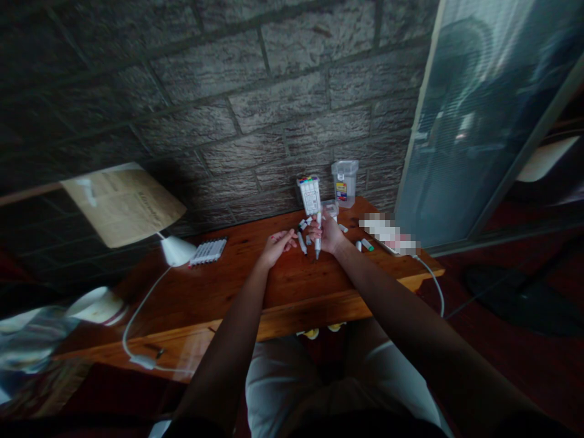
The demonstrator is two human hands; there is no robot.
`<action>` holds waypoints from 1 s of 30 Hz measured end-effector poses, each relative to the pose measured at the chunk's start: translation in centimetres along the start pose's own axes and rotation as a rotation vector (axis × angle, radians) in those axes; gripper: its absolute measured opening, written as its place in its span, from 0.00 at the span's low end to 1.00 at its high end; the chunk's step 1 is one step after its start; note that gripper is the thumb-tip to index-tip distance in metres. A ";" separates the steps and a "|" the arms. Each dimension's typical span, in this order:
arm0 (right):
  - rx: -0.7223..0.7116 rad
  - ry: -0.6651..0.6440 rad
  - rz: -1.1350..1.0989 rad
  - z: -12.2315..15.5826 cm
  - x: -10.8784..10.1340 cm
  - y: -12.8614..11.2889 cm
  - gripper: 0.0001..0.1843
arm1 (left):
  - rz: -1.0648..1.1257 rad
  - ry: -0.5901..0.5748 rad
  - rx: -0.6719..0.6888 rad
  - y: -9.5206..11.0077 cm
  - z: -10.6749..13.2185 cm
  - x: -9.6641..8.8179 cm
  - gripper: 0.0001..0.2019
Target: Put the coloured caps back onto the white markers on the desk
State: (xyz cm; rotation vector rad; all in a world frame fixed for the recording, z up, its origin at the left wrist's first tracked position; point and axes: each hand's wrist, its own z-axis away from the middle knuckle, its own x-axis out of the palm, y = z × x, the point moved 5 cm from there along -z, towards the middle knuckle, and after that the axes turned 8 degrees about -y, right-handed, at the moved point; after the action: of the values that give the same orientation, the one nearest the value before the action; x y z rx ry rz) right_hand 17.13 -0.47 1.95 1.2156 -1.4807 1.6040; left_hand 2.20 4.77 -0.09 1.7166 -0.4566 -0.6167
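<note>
My right hand (327, 236) is closed around a white marker (318, 238) that it holds upright above the wooden table (237, 286). My left hand (277, 246) hovers just to its left with the fingers curled; whether it holds anything is unclear. Several loose white markers (302, 242) lie on the table around both hands. Behind them stands a clear box of markers (309, 193) with coloured caps.
An empty clear plastic container (345, 182) stands by the stone wall. A row of markers in a tray (208, 251) lies at the left beside a white lamp (176, 250) with its cable. A blurred flat object (390, 236) with a cord rests at the table's right edge.
</note>
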 end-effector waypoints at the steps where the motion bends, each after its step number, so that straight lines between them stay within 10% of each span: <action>1: 0.003 -0.008 -0.010 0.0 -0.1 0.0 0.23 | -0.004 0.001 -0.003 0.0 0.0 0.0 0.28; 30: 0.084 -0.179 -0.078 0.3 0.2 0.2 0.19 | 0.033 0.003 -0.007 0.5 0.2 0.3 0.28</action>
State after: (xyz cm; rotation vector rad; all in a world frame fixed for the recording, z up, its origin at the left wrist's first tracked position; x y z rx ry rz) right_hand 16.92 -0.88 2.06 1.4799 -1.4665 1.5528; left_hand 2.31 4.37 0.31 1.6993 -0.4797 -0.5914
